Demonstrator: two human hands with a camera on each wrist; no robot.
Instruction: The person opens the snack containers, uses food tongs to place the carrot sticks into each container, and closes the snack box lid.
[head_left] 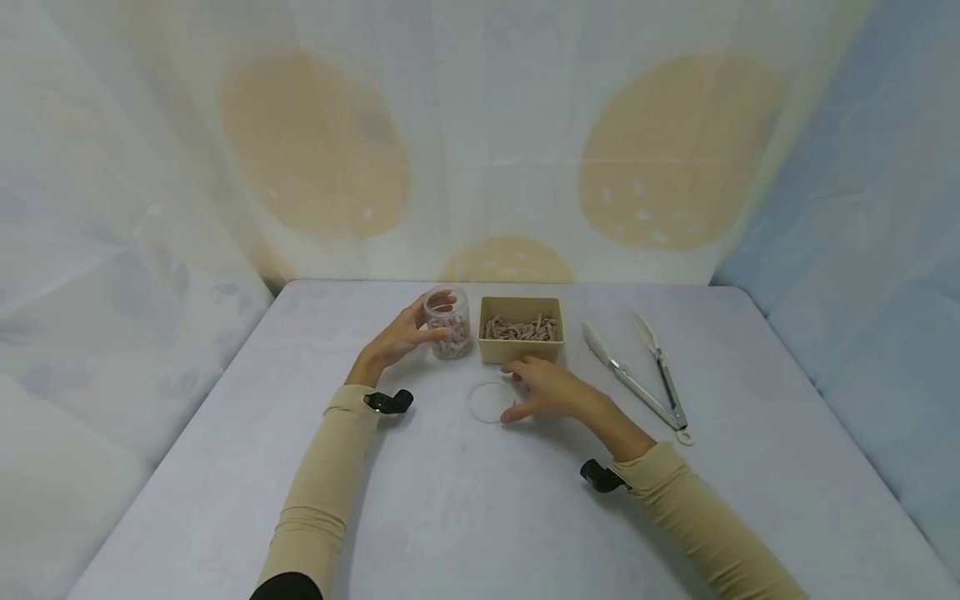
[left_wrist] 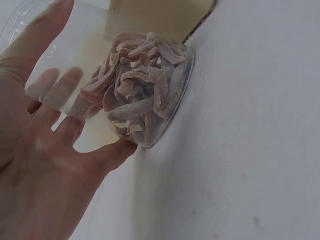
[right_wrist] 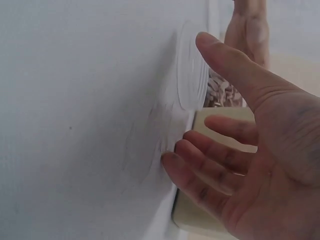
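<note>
Your left hand (head_left: 401,337) holds the clear jar (head_left: 448,322), with fingers and thumb curled round it. The jar stands on the desk (head_left: 465,500), just beside the tan box (head_left: 521,330), and has pinkish snack strips (left_wrist: 140,95) inside. Your right hand (head_left: 551,390) is spread flat, its fingers loose, next to the clear lid (head_left: 491,402) lying on the desk. Metal tongs (head_left: 641,371) lie to the right.

**Soft, even light; close-ups lose focus**

Diffuse light fills the scene and casts only faint shadows under the arms on the table (head_left: 480,517). The head view bows towards its edges. Both wrist views look hazy, with the nearest skin blurred.
</note>
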